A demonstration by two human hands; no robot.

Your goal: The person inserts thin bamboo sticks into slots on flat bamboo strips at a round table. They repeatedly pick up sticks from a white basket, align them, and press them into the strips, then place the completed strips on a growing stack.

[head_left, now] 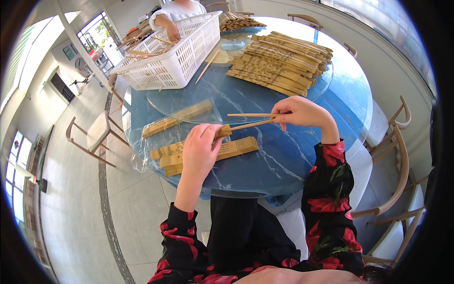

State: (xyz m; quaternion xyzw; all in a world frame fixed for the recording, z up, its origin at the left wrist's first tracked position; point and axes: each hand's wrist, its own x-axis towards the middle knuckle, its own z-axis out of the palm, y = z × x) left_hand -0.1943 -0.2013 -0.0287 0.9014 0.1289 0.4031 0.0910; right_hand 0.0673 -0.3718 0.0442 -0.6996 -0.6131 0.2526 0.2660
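Over the near edge of the round blue table (326, 94), both forearms come up from the lower rim in black sleeves with red flowers. At about 8 o'clock from the picture's middle, the left hand (198, 149) rises with its wrist straight, back toward the camera, fingers curled shut around the end of a tan paper sleeve (223, 131). At 2 o'clock from it, the right hand (300, 112) bends in from the right with the wrist cocked, its thumb and fingertips pinched on a pair of chopsticks (250, 120). One stick runs level toward 9 o'clock; the other slants down and its tip meets the mouth of the sleeve, though whether it is already inside is hard to tell at this size.

Under the left hand lie flat wrapped packs (239, 146), side by side on the tabletop, with more of them at 10 o'clock near the rim of a glass turntable (189, 102). On the turntable at 12 o'clock sits a large heap of filled sleeves (279, 61). At 11 o'clock stands a white basket (175, 52), and a loose stick (207, 67) leans just beside it. Beyond the basket another person's hand (172, 33) reaches in. Wooden chairs (395, 156) ring the table at 3 o'clock.
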